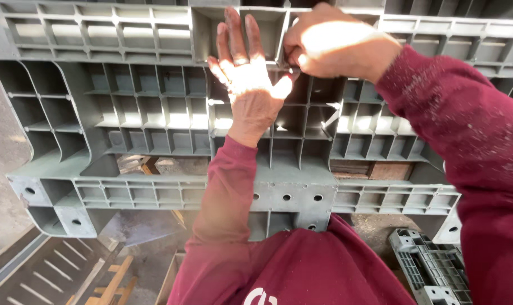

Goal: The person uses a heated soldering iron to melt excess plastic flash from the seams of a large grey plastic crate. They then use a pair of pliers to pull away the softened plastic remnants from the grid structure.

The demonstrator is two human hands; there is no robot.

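My left hand [246, 79] lies flat, fingers spread, on the grey ribbed plastic pallet [155, 107], while just right of it my right hand [332, 48] is pinched shut on a rib there

place: workshop yard | evidence: grey plastic pallet [155, 113], wooden pallets [112, 282], concrete floor [2, 186]
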